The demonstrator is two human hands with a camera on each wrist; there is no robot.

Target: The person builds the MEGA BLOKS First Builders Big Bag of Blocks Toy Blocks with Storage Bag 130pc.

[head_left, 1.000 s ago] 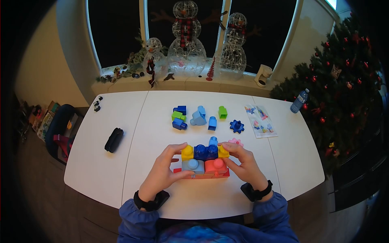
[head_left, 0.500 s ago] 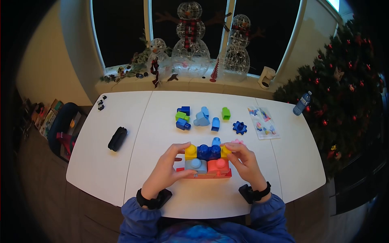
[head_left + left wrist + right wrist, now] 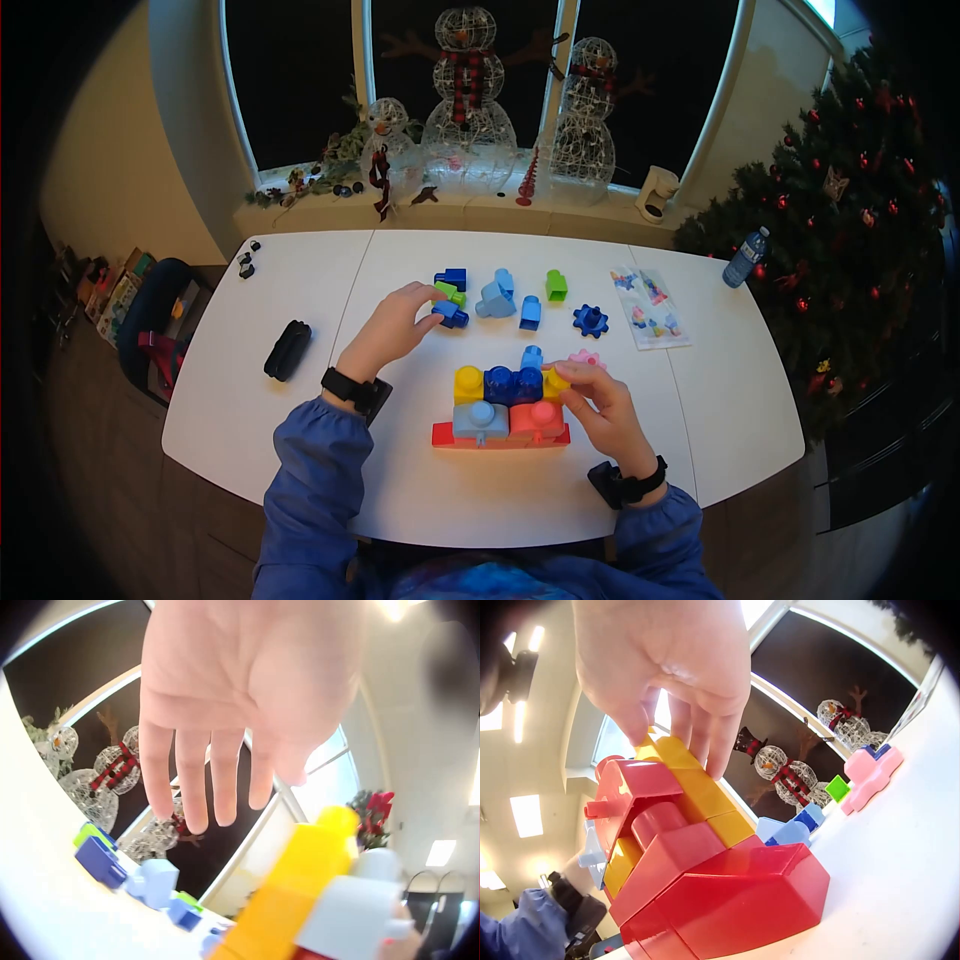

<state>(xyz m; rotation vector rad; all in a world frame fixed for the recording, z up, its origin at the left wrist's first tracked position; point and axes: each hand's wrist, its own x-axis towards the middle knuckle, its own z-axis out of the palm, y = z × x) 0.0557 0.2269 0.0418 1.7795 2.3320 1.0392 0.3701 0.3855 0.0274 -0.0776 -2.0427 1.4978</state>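
block structure (image 3: 500,437) in red, grey-blue, yellow and dark blue stands on a white table (image 3: 400,505), directly before a person in blue sleeves (image 3: 318,462). its upper row places two dark blue blocks (image 3: 513,385) between yellow ones. the right hand (image 3: 608,415) grips the yellow end block (image 3: 554,386) at the row's right, thumb and fingers pinching it. the left hand (image 3: 388,328), open and holding nothing, reaches beyond the structure, fingers extended beside a dark blue block (image 3: 450,314) in a small cluster with a lime green block (image 3: 451,294). just past the structure sit a light blue block (image 3: 532,357) and a pink gear (image 3: 588,358); a black case (image 3: 288,350) lies to the left. farther back are more light blue blocks (image 3: 495,298), a green block (image 3: 556,286), a dark blue gear (image 3: 591,320) and a printed sheet (image 3: 651,307), with a bottle (image 3: 746,257) by the table's right edge. wire snowmen (image 3: 468,90) line the window ledge (image 3: 560,226); a decorated tree (image 3: 830,220) rises at right.
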